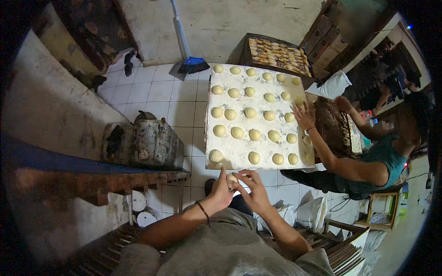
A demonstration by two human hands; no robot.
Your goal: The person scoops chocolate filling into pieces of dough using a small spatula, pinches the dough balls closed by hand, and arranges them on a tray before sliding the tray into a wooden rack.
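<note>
At the near edge of a flour-dusted white table (285, 163), my left hand (222, 189) and my right hand (253, 191) meet around a pale dough ball (232, 180). The fingers of both hands press on it and partly cover it. Just beyond my left fingertips, a larger dough ball (215, 156) rests on the flour. Several more round dough balls, such as one dough ball (250, 112) near the middle, lie in loose rows across the tabletop.
On the right, a co-worker in a teal top (377, 161) reaches a hand (304, 117) onto the table's right side. A tray of browned pieces (278, 55) stands behind. A blue broom (192, 64) leans at the wall. Left are grimy containers (156, 145); white sacks (311, 214) sit at lower right.
</note>
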